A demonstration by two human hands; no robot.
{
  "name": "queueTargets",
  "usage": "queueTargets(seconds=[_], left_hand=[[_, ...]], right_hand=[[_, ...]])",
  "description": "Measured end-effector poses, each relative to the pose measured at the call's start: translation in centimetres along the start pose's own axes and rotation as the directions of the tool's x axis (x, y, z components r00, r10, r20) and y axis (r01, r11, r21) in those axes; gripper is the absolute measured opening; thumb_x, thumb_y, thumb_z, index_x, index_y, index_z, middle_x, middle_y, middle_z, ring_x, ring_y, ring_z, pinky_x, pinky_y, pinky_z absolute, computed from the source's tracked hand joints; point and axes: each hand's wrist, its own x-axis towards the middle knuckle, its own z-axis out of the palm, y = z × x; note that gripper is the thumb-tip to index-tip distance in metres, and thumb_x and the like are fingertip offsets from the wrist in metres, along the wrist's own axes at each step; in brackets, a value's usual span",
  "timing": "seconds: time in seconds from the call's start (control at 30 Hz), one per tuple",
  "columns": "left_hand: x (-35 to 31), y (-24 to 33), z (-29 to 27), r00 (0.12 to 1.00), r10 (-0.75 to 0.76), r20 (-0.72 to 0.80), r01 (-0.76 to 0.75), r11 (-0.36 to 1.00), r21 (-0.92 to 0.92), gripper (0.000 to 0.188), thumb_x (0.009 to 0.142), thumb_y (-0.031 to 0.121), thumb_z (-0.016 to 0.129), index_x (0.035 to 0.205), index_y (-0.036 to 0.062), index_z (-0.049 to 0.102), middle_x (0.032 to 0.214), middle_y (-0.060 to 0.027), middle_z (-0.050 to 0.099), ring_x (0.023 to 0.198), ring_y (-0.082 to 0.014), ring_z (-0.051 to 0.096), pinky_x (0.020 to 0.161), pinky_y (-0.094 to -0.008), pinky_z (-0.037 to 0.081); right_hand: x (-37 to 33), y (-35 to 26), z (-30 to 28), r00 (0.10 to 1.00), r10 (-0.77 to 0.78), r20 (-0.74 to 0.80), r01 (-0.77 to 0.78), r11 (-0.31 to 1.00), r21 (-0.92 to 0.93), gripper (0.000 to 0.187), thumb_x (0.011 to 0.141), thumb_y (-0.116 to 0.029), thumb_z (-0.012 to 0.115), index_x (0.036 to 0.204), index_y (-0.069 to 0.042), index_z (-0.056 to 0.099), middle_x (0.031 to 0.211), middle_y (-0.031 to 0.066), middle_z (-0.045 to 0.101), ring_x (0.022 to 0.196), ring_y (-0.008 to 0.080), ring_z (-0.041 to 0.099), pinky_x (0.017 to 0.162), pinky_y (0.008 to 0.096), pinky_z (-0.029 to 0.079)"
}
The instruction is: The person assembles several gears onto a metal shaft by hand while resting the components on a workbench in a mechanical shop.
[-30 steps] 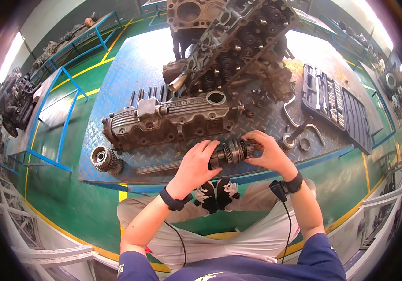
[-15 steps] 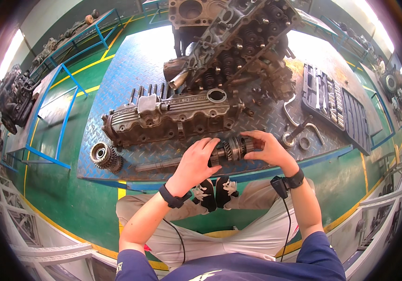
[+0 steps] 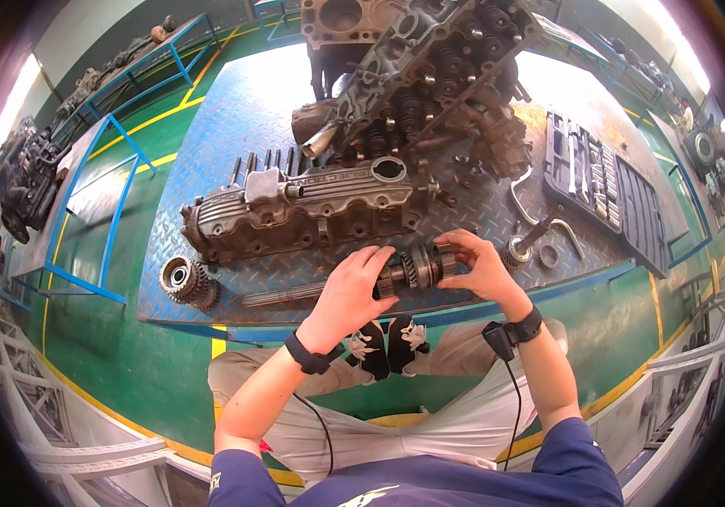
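A gear shaft [image 3: 291,293] lies along the front edge of the metal table, its long splined end pointing left. My left hand [image 3: 348,291] is closed round the shaft just left of its toothed gears [image 3: 419,268]. At the right end, my right hand [image 3: 479,270] grips the last gear between thumb and fingers. Parts of the shaft are hidden under my left hand. Just behind lies a long ribbed valve cover [image 3: 295,203]. A separate stack of gears [image 3: 189,284] stands near the table's left front corner.
A cylinder head [image 3: 430,93] with springs rests tilted across the back of the table [image 3: 210,127]. On the right lie an open tool case [image 3: 603,182], a bent metal bar [image 3: 567,228] and a small ring [image 3: 548,257]. Blue-framed benches [image 3: 92,194] stand farther left.
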Motion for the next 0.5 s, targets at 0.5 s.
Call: queueTargets(seconds=[0.5], left_hand=[[0.3, 0.0, 0.2, 1.000, 0.009, -0.008, -0.009, 1.000, 0.004, 0.079, 0.072, 0.016, 0.092, 0.143, 0.0039, 0.060, 0.139, -0.0206, 0.064, 0.127, -0.0435, 0.062, 0.108, -0.0481, 0.053]], right_hand=[[1.0, -1.2, 0.2, 0.975, 0.148, 0.164, -0.163, 0.983, 0.083, 0.064, 0.083, -0.010, 0.090, 0.139, 0.001, 0.061, 0.117, 0.0060, 0.070, 0.106, 0.0127, 0.065, 0.096, 0.0314, 0.055]])
